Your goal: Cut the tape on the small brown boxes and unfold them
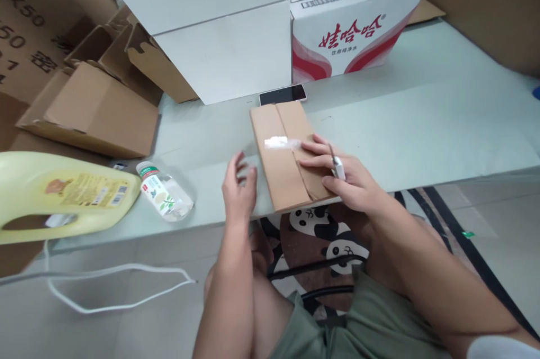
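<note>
A flat brown cardboard box (276,173) lies on the table near its front edge, with a strip of clear tape (276,143) across its middle seam. My right hand (348,179) rests its fingertips on the box's right side. Held in that same hand is a small utility knife (338,168) with a white handle, its thin dark blade pointing up and away from me. Just left of the box, my left hand (239,190) hovers with thumb and fingers apart, slightly blurred. I make out nothing held in it.
A phone (282,95) lies behind the box. White cartons (236,49) and a red-and-white water carton (350,38) stand at the back. Left are opened cardboard boxes (101,106), a clear bottle (166,193) and a yellow jug (93,173). A white cable (126,266) hangs below.
</note>
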The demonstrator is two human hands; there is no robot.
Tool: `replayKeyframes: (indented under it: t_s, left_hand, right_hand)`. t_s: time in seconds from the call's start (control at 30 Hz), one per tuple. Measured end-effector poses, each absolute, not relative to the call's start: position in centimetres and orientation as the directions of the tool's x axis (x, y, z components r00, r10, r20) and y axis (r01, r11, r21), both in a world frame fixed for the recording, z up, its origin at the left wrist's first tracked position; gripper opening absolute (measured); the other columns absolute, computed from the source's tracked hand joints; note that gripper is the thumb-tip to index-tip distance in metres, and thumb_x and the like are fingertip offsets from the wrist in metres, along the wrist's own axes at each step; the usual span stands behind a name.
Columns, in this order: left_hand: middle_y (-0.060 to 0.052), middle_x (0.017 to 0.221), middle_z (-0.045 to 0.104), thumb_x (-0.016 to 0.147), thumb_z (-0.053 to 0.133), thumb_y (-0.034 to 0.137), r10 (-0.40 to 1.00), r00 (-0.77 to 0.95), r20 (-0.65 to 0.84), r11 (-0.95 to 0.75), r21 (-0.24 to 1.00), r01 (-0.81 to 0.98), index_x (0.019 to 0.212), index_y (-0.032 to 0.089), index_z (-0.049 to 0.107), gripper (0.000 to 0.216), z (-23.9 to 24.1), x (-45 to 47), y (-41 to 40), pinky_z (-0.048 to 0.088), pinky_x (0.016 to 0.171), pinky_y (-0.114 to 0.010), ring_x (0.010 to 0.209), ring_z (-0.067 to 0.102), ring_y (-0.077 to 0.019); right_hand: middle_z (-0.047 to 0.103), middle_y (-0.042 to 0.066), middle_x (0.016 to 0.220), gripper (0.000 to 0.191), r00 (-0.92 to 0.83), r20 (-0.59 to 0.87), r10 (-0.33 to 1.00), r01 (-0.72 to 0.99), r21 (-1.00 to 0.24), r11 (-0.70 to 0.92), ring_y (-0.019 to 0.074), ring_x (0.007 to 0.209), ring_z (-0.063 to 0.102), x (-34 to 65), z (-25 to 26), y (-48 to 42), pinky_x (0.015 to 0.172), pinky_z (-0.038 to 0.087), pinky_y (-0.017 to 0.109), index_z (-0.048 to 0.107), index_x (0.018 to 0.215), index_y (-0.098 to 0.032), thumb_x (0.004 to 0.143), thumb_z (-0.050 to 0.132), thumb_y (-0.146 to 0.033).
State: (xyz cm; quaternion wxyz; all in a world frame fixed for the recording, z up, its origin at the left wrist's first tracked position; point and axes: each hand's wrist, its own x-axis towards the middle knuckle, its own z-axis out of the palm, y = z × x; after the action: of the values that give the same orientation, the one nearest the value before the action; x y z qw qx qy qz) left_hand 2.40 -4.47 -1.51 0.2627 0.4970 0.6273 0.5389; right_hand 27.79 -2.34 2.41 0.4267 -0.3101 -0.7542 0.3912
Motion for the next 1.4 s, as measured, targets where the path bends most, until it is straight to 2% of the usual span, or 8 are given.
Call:
replayKeyframes:
  t_s: [0.13,0.33,0.43,0.53,0.63,0.93,1.1,1.4]
  left_hand:
    - [-0.009,0.154,0.052,0.096,0.052,0.055,0.798,-0.136,0.588,-0.494,0.766,0.413,0.131,0.030,0.066,0.046,-0.8,2.1,-4.6,0.029,0.124,-0.051,0.149,0.041,-0.0290]
    - [-0.008,0.152,0.052,0.099,0.046,0.050,0.808,-0.049,0.587,-0.506,0.735,0.452,0.131,0.029,0.067,0.043,-0.6,2.5,-4.8,0.028,0.125,-0.054,0.148,0.041,-0.0297]
    - [-0.007,0.150,0.053,0.100,0.045,0.050,0.794,-0.076,0.603,-0.517,0.735,0.439,0.130,0.030,0.067,0.043,-0.9,2.6,-4.8,0.030,0.124,-0.053,0.147,0.042,-0.0297]
    - [-0.007,0.149,0.054,0.100,0.045,0.050,0.791,-0.089,0.606,-0.515,0.737,0.437,0.130,0.030,0.067,0.042,-1.0,2.7,-4.8,0.032,0.124,-0.053,0.147,0.043,-0.0302]
    - [-0.008,0.149,0.054,0.100,0.043,0.050,0.792,-0.099,0.603,-0.503,0.736,0.453,0.130,0.030,0.067,0.043,-1.0,3.0,-4.8,0.031,0.124,-0.054,0.147,0.043,-0.0300]
    - [-0.010,0.144,0.055,0.103,0.038,0.047,0.749,-0.104,0.655,-0.502,0.663,0.555,0.130,0.026,0.065,0.044,-0.8,4.8,-5.1,0.031,0.123,-0.053,0.140,0.048,-0.0275]
    - [-0.011,0.142,0.057,0.103,0.035,0.044,0.719,-0.123,0.684,-0.475,0.613,0.632,0.129,0.023,0.065,0.045,-0.9,5.6,-5.4,0.034,0.121,-0.051,0.138,0.050,-0.0266]
    - [-0.011,0.140,0.058,0.103,0.034,0.042,0.716,-0.116,0.689,-0.474,0.601,0.643,0.128,0.022,0.064,0.044,-0.9,5.9,-5.4,0.035,0.120,-0.051,0.138,0.050,-0.0265]
  right_hand:
    - [0.055,0.000,0.153,0.055,-0.578,0.442,0.686,0.071,-0.810,0.582,0.0306,0.154,0.035,26.4,2.8,-2.4,0.127,0.025,0.060,0.072,0.128,-0.032,0.078,0.057,-0.014]
    - [0.066,0.005,0.142,0.034,-0.473,0.381,0.794,0.006,-0.900,0.436,0.0314,0.147,0.046,26.0,3.3,-2.9,0.121,0.038,0.057,0.074,0.113,-0.027,0.083,0.059,-0.022]
    - [0.078,0.004,0.089,0.019,-0.181,0.303,0.936,-0.073,-0.953,0.295,0.0229,0.089,0.076,26.3,3.6,-3.1,0.079,0.063,0.040,0.064,0.105,-0.025,0.089,0.057,-0.032]
    - [0.044,-0.011,0.047,0.017,0.027,0.198,0.980,-0.144,-0.969,0.200,0.0111,0.034,0.037,26.6,3.9,-3.1,0.033,0.032,0.022,0.047,0.096,-0.028,0.095,0.050,-0.045]
    - [0.043,-0.012,0.052,0.021,0.066,0.163,0.985,-0.112,-0.979,0.169,0.0087,0.033,0.029,26.7,4.5,-3.1,0.031,0.023,0.021,0.036,0.091,-0.029,0.095,0.052,-0.042]
    - [0.072,0.000,0.077,0.029,-0.128,0.221,0.967,-0.305,-0.936,0.173,0.0202,0.063,0.071,26.9,7.9,-4.6,0.054,0.057,0.035,0.055,0.106,-0.031,0.083,0.064,-0.047]
    - [0.065,-0.006,0.059,0.039,-0.109,0.198,0.974,-0.285,-0.945,0.160,0.0148,0.042,0.059,26.1,8.3,-4.9,0.038,0.043,0.026,0.044,0.087,-0.029,0.079,0.073,-0.055]
    - [0.071,0.003,0.081,0.038,-0.191,0.340,0.921,0.243,-0.892,0.380,0.0160,0.065,0.065,24.4,7.2,-5.8,0.055,0.049,0.028,0.063,0.110,-0.024,0.097,0.049,-0.057]
